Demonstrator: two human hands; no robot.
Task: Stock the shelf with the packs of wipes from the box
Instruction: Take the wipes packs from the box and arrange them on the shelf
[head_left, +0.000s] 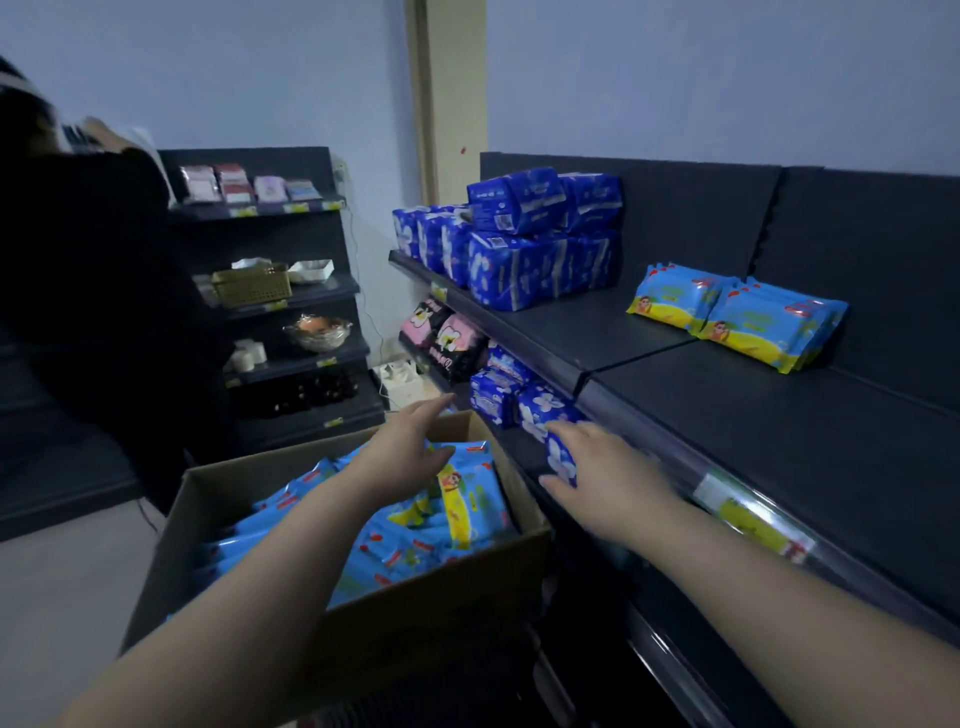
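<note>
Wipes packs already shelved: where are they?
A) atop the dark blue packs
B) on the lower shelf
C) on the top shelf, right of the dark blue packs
C: the wipes packs sit on the top shelf, with bare shelf separating them from the dark blue packs.

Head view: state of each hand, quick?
Left hand: open, over light-blue plastic wipe packs in the brown cardboard box, holding nothing.
Right hand: open, fingers spread, holding nothing.
</note>
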